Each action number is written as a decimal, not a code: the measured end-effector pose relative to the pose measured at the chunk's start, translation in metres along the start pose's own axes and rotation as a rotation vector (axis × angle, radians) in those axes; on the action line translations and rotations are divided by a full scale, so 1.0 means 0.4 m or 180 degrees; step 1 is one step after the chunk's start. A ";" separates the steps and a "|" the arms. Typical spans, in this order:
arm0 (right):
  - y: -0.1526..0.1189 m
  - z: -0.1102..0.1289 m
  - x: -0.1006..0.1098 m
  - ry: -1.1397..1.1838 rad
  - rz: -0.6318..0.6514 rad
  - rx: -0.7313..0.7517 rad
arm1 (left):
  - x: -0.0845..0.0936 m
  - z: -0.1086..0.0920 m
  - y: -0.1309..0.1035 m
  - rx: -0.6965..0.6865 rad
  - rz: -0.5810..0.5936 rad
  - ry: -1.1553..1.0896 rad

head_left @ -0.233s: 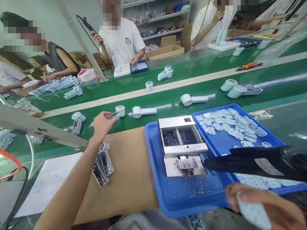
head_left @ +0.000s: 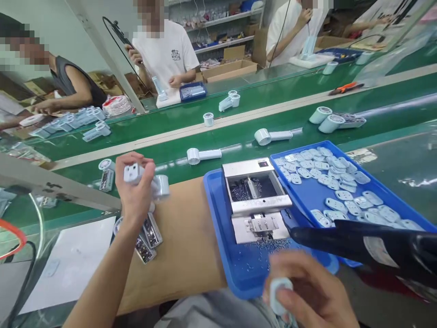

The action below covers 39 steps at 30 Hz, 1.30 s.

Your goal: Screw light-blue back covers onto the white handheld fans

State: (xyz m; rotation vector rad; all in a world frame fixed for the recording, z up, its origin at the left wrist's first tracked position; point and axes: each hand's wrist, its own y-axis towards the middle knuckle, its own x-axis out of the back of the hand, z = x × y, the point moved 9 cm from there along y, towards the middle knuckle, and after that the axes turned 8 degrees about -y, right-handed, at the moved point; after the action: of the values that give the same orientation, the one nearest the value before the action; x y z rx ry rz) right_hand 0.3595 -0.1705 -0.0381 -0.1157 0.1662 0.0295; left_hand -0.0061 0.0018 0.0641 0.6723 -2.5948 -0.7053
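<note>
My left hand is raised over the brown board, closed around a pale blue handheld device with a round head. Just below it lie two more such devices with their circuit boards showing. My right hand is low in the foreground, blurred, pinching a small pale blue cover plate. A black electric screwdriver hangs in front of it, its tip pointing left at the metal screw feeder.
The feeder stands in a blue tray; a second blue tray holds several cover plates. More devices ride the green conveyor. Three other people work on the far side, with boxes and shelves behind them.
My left hand has lifted a device from the conveyor edge and drawn it back over the board. My right hand has moved left and up with the cover plate.
</note>
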 end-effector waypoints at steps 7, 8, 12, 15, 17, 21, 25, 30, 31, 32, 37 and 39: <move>0.086 0.067 -0.178 0.0642 0.0371 0.0266 | -0.148 -0.158 -0.379 -0.0365 0.2085 -0.2017; 0.092 0.056 -0.190 0.0684 0.0428 0.0178 | -0.159 -0.164 -0.414 -0.0380 0.2162 -0.1982; 0.092 0.000 -0.214 0.0751 0.0660 -0.0145 | -0.199 -0.180 -0.490 -0.0582 0.2405 -0.1572; 0.077 -0.026 -0.195 0.0729 0.0596 -0.0267 | -0.216 -0.194 -0.503 -0.0687 0.2540 -0.1325; 0.062 -0.028 -0.176 0.0677 0.0492 -0.0316 | -0.229 -0.209 -0.513 -0.0743 0.2710 -0.1135; 0.014 -0.029 -0.169 0.0503 0.0427 -0.0535 | -0.240 -0.242 -0.528 -0.1020 0.2764 -0.0774; -0.013 -0.043 -0.152 0.0315 -0.0010 -0.0533 | -0.240 -0.249 -0.548 -0.1268 0.2606 -0.0683; -0.015 0.083 0.102 -0.0335 -0.2674 0.1553 | -0.209 -0.185 -0.538 -0.0944 0.1831 -0.1405; -0.011 0.108 0.140 -0.0479 -0.2925 0.1938 | -0.207 -0.170 -0.538 -0.0905 0.1741 -0.1601; 0.019 0.119 0.165 -0.0600 -0.2794 0.2011 | -0.208 -0.158 -0.540 -0.0904 0.1691 -0.1746; 0.098 0.136 0.197 -0.1338 -0.2122 0.1535 | -0.231 -0.113 -0.553 -0.0814 0.1658 -0.1811; 0.070 0.151 0.179 -0.1547 -0.2175 0.1530 | -0.235 -0.112 -0.555 -0.0803 0.1648 -0.1807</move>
State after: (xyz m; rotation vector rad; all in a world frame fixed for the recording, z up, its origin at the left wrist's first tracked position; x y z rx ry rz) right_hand 0.4389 -0.1344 0.0060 0.3185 -0.3589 -0.6568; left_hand 0.1684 -0.1339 -0.0420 -0.3260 -2.8963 -1.1335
